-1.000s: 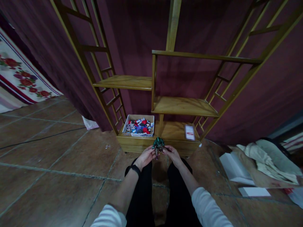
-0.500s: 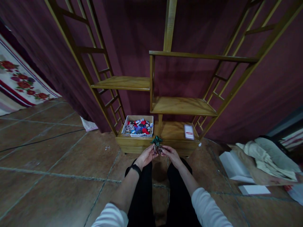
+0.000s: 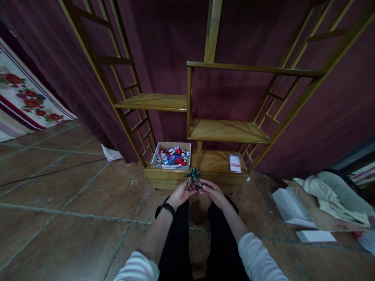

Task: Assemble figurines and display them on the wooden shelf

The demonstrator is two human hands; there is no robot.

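Note:
A small figurine [image 3: 193,180], green on top and brownish below, is held between my two hands just in front of the shelf's low base. My left hand [image 3: 182,194], with a black band at the wrist, grips its left lower side. From the other side, the fingers of my right hand [image 3: 213,191] close on its right lower edge. Beyond my hands, on the base's left part, sits a white box [image 3: 188,145] full of small colourful figures [image 3: 174,156]. The figurine's underside is hidden by my fingers.
The wooden shelf unit [image 3: 231,132] stands against a dark red curtain [image 3: 166,47]. On its base at the right lies a blurred white-and-red card [image 3: 234,163]. White boxes [image 3: 293,207] and cloth [image 3: 328,199] lie on the floor at right; a black cable [image 3: 55,172] runs at left.
The figurine has turned slightly in my hands, and its brown lower part shows more. My left fingers have shifted lower on it. The view has moved a little.

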